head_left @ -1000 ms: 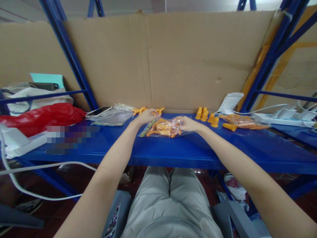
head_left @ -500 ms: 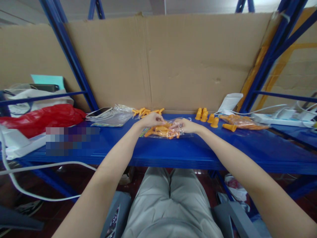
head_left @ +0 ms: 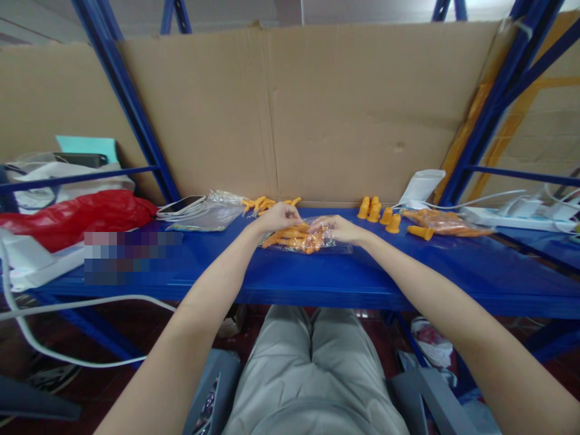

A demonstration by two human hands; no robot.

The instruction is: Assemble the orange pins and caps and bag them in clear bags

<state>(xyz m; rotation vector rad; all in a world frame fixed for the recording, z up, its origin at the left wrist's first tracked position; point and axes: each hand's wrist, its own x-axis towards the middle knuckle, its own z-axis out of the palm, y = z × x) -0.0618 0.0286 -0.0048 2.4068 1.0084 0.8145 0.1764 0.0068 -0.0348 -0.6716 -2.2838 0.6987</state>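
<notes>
A clear plastic bag [head_left: 339, 248] with several orange plastic pieces [head_left: 290, 240] in it lies in front of me on the blue table. My left hand [head_left: 280, 216] is at the bag's upper left, fingers curled together over the orange pieces; whatever they pinch is too small to make out. On the right side, my right hand [head_left: 336, 228] has its fingers closed on the bag's film. Just behind my left hand lies a loose pile of thin orange pieces [head_left: 259, 204], some with small metal-looking ends. Orange cup-like pieces [head_left: 374, 212] stand to the right.
Beyond them sits another bag of orange parts [head_left: 446, 222], beside a white power strip [head_left: 512, 220]. At left are flat clear bags [head_left: 211, 216], a phone [head_left: 183, 205], a red plastic bag [head_left: 99, 211] and white cables. Cardboard [head_left: 317, 115] walls the back between blue posts.
The orange pieces in the bag have shifted and lie more lined up, with the bag's film moved around them. Both hands stay nearly in place, with small finger movements.
</notes>
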